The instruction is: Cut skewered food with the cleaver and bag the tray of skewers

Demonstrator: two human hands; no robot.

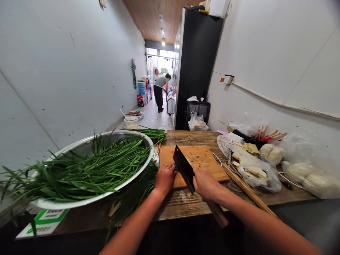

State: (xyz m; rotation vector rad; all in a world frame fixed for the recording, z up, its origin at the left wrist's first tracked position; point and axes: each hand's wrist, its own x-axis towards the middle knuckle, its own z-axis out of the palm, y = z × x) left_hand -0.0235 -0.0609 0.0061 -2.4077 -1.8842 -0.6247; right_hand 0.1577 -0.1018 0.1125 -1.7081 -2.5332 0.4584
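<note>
My right hand (207,184) is wrapped around a cleaver (184,168), gripping it where the dark blade meets the wooden handle. The blade stands on edge over a wooden cutting board (209,156). Close to its left face, my left hand (165,179) rests on the board's left side with fingers curled over garlic chives; a bit of green shows at the fingertips. Long chive leaves (140,189) trail to the left of that hand. Small chopped pieces lie on the board behind the blade.
A large metal basin (79,203) heaped with garlic chives fills the left. Bundled thin skewers (247,189) lie right of the board, beside plastic bags (260,173) of pale food. A plastic cup (131,123) stands behind the basin. Two people (159,90) are far down the room.
</note>
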